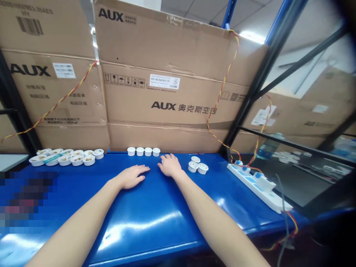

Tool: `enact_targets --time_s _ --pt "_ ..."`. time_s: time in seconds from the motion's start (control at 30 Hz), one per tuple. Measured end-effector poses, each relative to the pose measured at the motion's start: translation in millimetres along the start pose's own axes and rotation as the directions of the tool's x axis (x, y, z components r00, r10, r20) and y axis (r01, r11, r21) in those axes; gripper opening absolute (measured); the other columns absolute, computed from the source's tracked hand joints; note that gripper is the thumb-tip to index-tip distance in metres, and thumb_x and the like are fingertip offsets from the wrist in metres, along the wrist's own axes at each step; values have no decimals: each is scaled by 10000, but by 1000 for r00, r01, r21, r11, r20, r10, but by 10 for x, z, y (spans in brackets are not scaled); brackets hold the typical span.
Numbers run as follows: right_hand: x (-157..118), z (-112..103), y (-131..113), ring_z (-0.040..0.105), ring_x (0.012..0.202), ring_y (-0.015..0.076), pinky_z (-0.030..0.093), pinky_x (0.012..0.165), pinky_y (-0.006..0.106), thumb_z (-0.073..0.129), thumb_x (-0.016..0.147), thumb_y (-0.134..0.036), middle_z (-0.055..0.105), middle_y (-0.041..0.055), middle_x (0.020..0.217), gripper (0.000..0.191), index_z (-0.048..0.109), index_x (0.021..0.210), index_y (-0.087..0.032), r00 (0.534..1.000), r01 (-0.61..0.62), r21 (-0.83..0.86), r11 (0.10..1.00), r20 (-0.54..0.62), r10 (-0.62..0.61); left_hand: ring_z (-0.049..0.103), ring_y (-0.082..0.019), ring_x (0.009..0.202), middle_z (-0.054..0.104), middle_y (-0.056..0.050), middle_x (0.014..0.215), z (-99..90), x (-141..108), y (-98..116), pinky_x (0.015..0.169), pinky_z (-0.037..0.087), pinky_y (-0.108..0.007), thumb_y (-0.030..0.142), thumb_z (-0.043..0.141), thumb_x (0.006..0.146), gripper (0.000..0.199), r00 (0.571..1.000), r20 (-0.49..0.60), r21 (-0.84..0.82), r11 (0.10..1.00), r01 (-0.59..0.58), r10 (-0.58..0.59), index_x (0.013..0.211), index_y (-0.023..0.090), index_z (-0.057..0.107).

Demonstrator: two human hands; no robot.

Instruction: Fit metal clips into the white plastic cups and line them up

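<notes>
My left hand (135,176) lies palm down over the blue tabletop (144,207), fingers stretched out and thumb apart, with nothing in it. Several small white lidded cups (140,151) stand in a row beyond it, along the cardboard. At the right end of that row, my right hand (170,165) is bent downward with curled fingers. A sliver of white shows by its thumb, but the hand covers whatever is there. To the right of it, three more white lidded cups (193,166) stand close together.
At the far left are several white cups with food-like bits (65,160), with a teal strip (55,158) across some. A white power strip (258,187) lies along the right edge beside a black frame post (241,111). Large cardboard panels (178,122) stand behind the table.
</notes>
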State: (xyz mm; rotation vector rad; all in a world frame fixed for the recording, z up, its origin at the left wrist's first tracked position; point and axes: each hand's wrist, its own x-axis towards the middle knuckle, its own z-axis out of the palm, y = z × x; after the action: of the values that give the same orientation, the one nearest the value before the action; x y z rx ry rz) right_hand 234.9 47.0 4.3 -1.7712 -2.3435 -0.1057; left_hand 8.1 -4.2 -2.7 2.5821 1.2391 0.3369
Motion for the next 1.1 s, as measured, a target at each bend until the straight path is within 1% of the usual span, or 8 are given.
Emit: enact_targets --time_s 0.1,0.2,0.3,0.43,0.6,0.7,0.93,1.1 --pt "-23 -24 -57 442 1224 252 278 1057 399 486 890 -299 584 127 1229 311 615 1148 -181 962 273 111 956 -47 -270 370 -203 1352 446 32 1437 -2 -1 13 1134 266 -382 307 389 907 453 1000 -2 2 1000 -10 10 1353 310 472" --pt "-38 -53 -67 418 1253 213 311 1054 349 565 819 -196 504 99 1328 373 585 1191 -205 898 440 240 865 -140 -418 402 -212 1332 482 26 1409 -16 -7 22 1116 294 -392 312 384 909 427 1000 -13 -24 999 -23 23 1314 318 519" --pt "-41 -63 -61 353 1308 260 327 1051 387 667 749 -295 378 118 1432 595 487 1310 -207 935 338 284 897 -208 -287 425 -217 1316 526 23 1369 -38 -19 29 1114 297 -395 296 385 900 407 999 -20 -100 995 -28 26 1259 308 577" --pt "-18 -43 -27 509 1171 300 402 967 396 644 779 -434 529 141 1303 598 496 1306 -194 990 102 277 956 -127 -69 532 -195 1212 608 32 1279 -51 -24 12 1063 379 -330 235 357 876 416 993 -112 -268 963 -11 -20 1191 272 626" --pt "30 54 -55 555 1146 235 405 977 340 571 847 -262 607 43 1249 378 576 1224 -275 932 361 346 866 -158 -325 494 -204 1241 571 -19 1316 18 37 -97 1092 352 -361 119 377 773 506 920 -378 -237 972 9 -101 1222 215 588" --pt "61 144 -123 492 1226 211 362 1038 333 582 835 -224 546 51 1329 451 537 1283 -257 868 496 425 757 -223 -444 410 -221 1316 469 -40 1415 89 81 -167 1122 305 -401 99 404 746 582 915 -393 -171 985 32 -97 1305 218 515" --pt "56 201 -96 544 1153 242 402 993 379 672 775 -331 579 75 1280 566 499 1306 -240 968 252 552 795 -127 -218 596 -255 1068 643 -43 1158 36 66 -158 929 462 -381 327 521 810 340 880 -397 -196 960 197 -262 1141 249 540" --pt "38 146 -102 586 1078 206 435 930 317 711 733 -343 617 39 1213 548 533 1242 -248 981 191 613 766 -93 -170 633 -243 964 668 -27 1059 -31 45 -143 847 481 -344 355 569 778 340 871 -370 -251 937 242 -324 1099 251 521"
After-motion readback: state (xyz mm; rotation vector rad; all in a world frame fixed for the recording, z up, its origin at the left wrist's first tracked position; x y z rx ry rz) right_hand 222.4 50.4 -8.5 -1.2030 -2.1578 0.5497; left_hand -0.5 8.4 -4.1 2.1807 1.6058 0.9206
